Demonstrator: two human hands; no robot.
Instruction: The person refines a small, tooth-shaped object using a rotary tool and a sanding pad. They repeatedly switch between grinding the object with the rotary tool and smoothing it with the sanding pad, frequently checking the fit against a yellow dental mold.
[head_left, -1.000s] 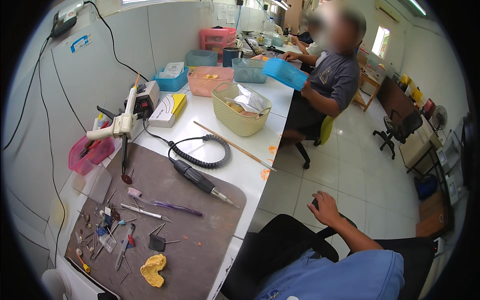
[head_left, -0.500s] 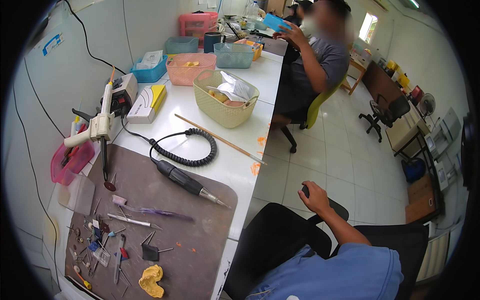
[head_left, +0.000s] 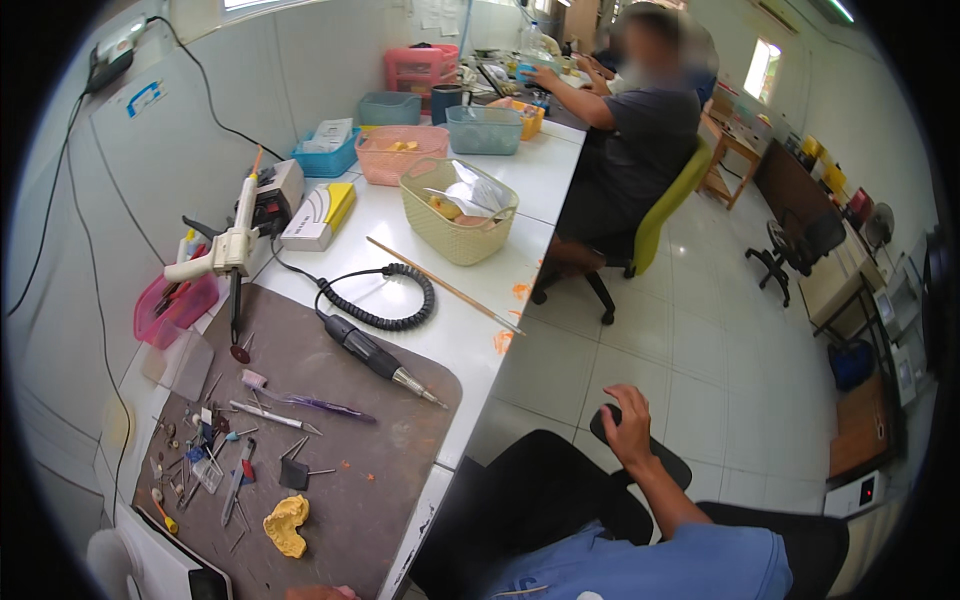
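Note:
My right hand grips the black armrest of my chair, off to the right of the white bench. Only a sliver of my left hand shows at the bottom edge, by the front of the grey-brown mat; its fingers are hidden. On the mat lie a black rotary handpiece with a coiled black cord, a purple-handled tool, several small burs and picks, and a yellow dental cast.
A white dispensing gun stands beside a pink bin. A yellow basket, a thin wooden stick and several coloured baskets sit farther along the bench. A co-worker sits on a yellow-green chair. Tiled floor lies to the right.
The view has swung a little to the right and down. The co-worker has lowered the blue item and now reaches over the bench. My right hand stays on the armrest.

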